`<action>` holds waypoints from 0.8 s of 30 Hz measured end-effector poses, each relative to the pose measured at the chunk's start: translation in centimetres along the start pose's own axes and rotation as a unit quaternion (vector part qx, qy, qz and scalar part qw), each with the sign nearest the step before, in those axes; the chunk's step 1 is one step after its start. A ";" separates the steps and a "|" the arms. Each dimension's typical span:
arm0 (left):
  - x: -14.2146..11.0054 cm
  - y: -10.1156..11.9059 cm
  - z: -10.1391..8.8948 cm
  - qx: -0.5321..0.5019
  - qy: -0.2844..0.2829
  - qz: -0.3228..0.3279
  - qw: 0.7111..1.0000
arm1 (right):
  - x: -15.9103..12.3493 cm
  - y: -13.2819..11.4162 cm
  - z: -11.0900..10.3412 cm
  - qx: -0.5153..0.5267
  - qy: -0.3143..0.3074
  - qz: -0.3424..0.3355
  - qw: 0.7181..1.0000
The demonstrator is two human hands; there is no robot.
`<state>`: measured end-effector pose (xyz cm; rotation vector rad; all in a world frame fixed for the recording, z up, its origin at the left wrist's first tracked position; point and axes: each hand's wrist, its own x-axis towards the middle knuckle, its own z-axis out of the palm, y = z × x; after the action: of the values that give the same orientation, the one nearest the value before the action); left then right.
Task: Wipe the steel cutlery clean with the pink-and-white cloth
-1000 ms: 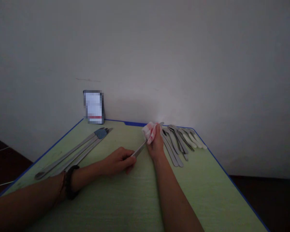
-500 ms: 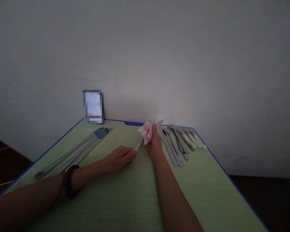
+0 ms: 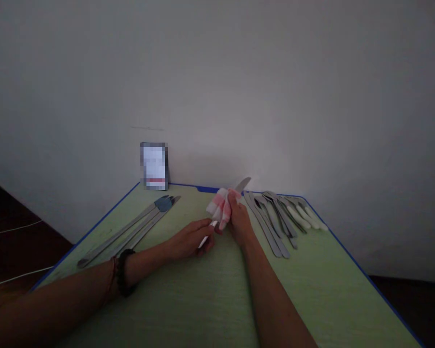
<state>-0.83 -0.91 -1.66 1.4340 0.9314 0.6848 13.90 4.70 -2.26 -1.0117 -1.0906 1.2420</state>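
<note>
My left hand (image 3: 191, 239) is closed round the pale handle of a table knife (image 3: 244, 184), which points away and to the right. A pink and white cloth (image 3: 219, 205) is folded round the middle of the knife, and my right hand (image 3: 240, 220) grips it there. Past the cloth, the blade's rounded tip sticks out toward the wall. The part of the knife inside the cloth is hidden. Just right of my right hand lie several metal knives, spoons and forks (image 3: 271, 227) on the green table (image 3: 188, 299).
Long-handled metal utensils (image 3: 130, 234) lie at the table's left, one with a blue-grey head. Behind them a device with a lit, blurred screen (image 3: 154, 166) leans on the wall (image 3: 275, 96). White-handled cutlery (image 3: 304, 217) lies at the far right, near the table's blue edge.
More of the blade now shows beyond the cloth, and the left hand sits closer to the right hand. The whole view has shifted, so the table items appear further right.
</note>
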 end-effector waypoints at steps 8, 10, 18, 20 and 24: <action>-0.2 0.2 0.0 0.136 -0.013 0.014 0.990 | 1.2 0.4 -0.5 0.245 0.088 0.006 0.966; -0.4 0.4 0.0 0.155 -0.021 0.017 0.988 | 1.3 0.2 -1.2 0.344 0.101 0.020 0.934; -0.4 0.2 -0.2 0.158 -0.036 0.023 0.986 | 0.9 -0.8 -1.1 0.398 0.059 0.052 0.914; -0.3 0.0 -0.2 0.151 -0.025 0.017 0.988 | 0.6 -0.8 -0.3 0.360 0.032 0.044 0.931; -0.1 -0.2 -0.2 0.127 -0.008 0.023 0.992 | 0.1 -0.7 0.6 0.303 -0.020 0.072 0.950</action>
<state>-1.09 -0.94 -1.86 1.6878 1.0033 0.6035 13.50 4.74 -1.42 -0.5983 -0.5997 1.5898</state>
